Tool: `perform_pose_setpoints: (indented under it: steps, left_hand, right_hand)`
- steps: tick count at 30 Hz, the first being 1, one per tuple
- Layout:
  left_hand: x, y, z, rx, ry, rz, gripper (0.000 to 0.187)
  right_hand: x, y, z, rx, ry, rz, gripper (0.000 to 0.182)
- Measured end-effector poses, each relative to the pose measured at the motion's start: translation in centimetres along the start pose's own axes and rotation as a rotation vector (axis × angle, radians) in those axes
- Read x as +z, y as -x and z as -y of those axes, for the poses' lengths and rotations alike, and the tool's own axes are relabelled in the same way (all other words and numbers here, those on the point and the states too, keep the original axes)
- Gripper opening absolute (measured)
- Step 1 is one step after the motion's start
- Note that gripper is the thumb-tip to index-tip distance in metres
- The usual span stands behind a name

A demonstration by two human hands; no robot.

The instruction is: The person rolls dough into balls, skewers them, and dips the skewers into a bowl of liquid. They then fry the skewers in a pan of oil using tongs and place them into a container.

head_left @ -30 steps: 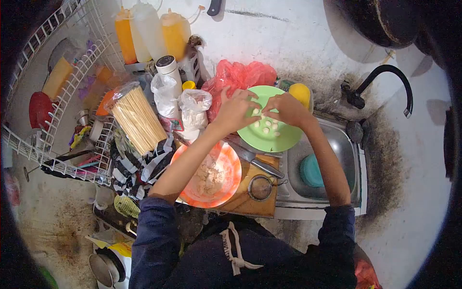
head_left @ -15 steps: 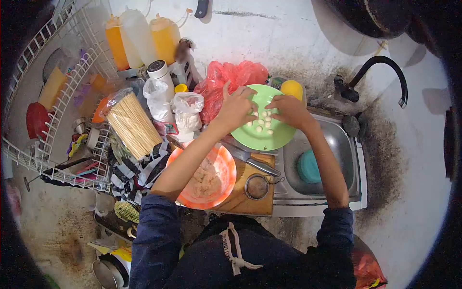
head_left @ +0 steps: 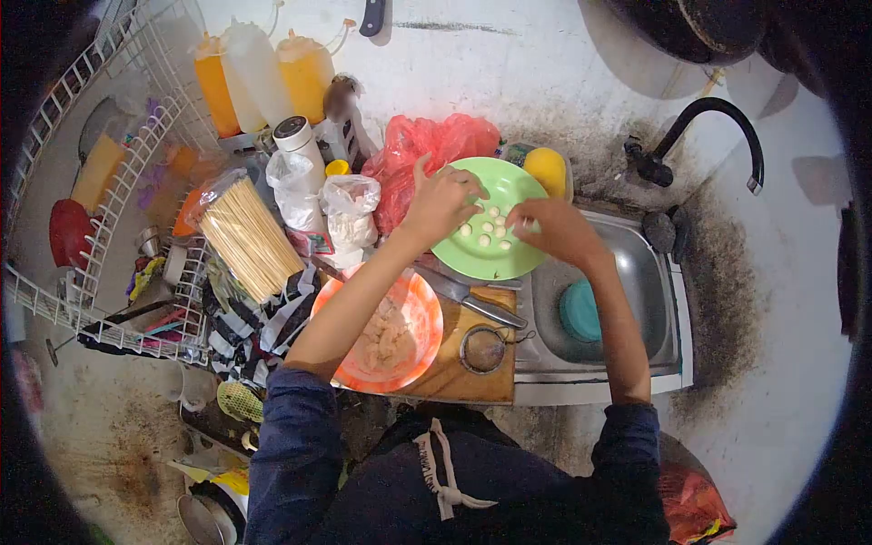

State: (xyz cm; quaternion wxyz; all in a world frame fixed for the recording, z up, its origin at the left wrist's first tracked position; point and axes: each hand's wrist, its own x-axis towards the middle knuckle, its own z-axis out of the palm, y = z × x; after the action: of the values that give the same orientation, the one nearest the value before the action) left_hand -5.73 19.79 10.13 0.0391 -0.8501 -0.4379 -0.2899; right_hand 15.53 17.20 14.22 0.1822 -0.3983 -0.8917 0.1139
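Over the left part of a light green plate (head_left: 495, 263) is my left hand (head_left: 443, 204), fingers bent but apart, one finger raised; I see nothing in it. My right hand (head_left: 552, 227) is above the plate's right side, its fingers drawn together in a pinch. Whatever it may hold is hidden. Several small whitish balls (head_left: 485, 241) lie on the plate between and below the hands. Under my left forearm stands an orange-and-white bowl (head_left: 427, 313) with a pale, pinkish paste (head_left: 386, 341) in it.
A knife (head_left: 472, 300) and a small round strainer (head_left: 482, 350) lie on a wooden board (head_left: 454, 386). To the right is a metal sink (head_left: 636, 272) holding a teal container (head_left: 579, 311), below a black faucet (head_left: 708, 113). Bagged skewers (head_left: 245, 236), red plastic bags (head_left: 427, 150) and bottles (head_left: 304, 73) crowd the left and back.
My right hand has pulled back slightly toward the plate's right edge, its fingers closing together. My left hand's fingers have lifted a little away from the balls.
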Motion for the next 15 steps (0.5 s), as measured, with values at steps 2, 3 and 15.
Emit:
perform_pose_setpoints:
  steps: [2,3,15]
  left_hand:
    - [-0.4,0.0,0.0,-0.013,0.008,0.006,0.013]
    - [-0.5,0.0,-0.1,-0.022,0.014,0.011,0.011]
    - [-1.9,0.8,-0.1,-0.092,0.109,-0.132,0.014]
  right_hand:
    - [0.2,0.6,0.8,-0.027,0.014,0.055,0.014]
    - [0.7,0.7,0.6,-0.026,0.015,0.056,0.014]
    - [2.5,0.6,-0.7,-0.158,0.193,-0.023,0.008]
